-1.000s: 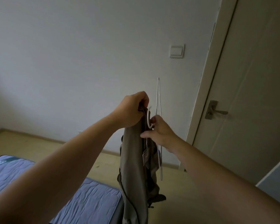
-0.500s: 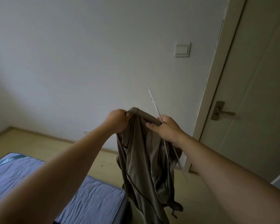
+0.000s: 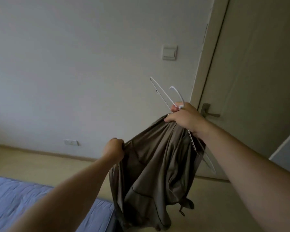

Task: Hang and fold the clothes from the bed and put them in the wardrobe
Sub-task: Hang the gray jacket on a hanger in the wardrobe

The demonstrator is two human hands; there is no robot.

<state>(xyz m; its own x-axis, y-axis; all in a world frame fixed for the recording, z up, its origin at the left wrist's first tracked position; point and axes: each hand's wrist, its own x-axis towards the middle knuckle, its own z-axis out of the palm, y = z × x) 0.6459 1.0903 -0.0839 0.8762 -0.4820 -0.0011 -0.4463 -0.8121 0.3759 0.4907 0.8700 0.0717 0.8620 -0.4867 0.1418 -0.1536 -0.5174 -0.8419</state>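
- The white hanger is partly hiding behind the right hand and the cloth. Only its hook, one thin arm and a stretch of its lower end are showing.
- The olive-brown garment is running off the lower edge of the frame, and I cannot tell what kind of garment it is.
- The bed is being cut off at the left and bottom, showing only its blue quilted top.
- A grey-blue panel is peeking in at the right edge, and I cannot tell what it belongs to.
- The left hand is gripping one end of the garment's top edge in a closed fist.
- The right hand is pinching the other end while also clasping the hanger at its neck.
- The garment is hanging in the air between the hands, beside the bed's near right corner. It is falling in deep folds, with a dark seam and a small strap at its lower right.
- A light switch, a wall socket and a door handle are showing behind.
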